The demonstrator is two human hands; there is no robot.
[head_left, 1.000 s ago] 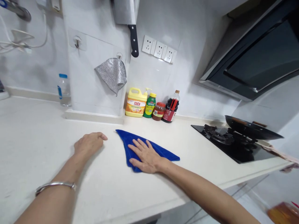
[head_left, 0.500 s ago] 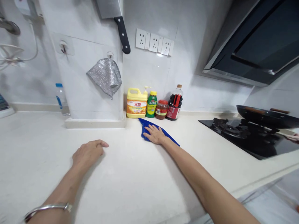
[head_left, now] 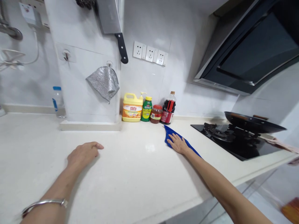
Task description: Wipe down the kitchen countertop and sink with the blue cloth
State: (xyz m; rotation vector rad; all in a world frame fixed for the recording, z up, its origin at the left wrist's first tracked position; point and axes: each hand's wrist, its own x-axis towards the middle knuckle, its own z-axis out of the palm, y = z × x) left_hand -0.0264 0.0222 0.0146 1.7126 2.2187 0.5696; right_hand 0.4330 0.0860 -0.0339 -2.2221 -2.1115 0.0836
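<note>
Right hand [head_left: 177,145] flat on blue cloth [head_left: 168,131], on table [head_left: 130,177].
Cloth in front of dark bottle [head_left: 168,109], left of stove [head_left: 235,147]; right fingers open, spread across it. Left hand [head_left: 82,154] well apart, fingers bent, partly hidden; cannot tell whether closed.

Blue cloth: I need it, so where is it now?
In the head view, the blue cloth lies right of centre under the right hand, on the counter, in front of the dark bottle, left of the stove.
</note>
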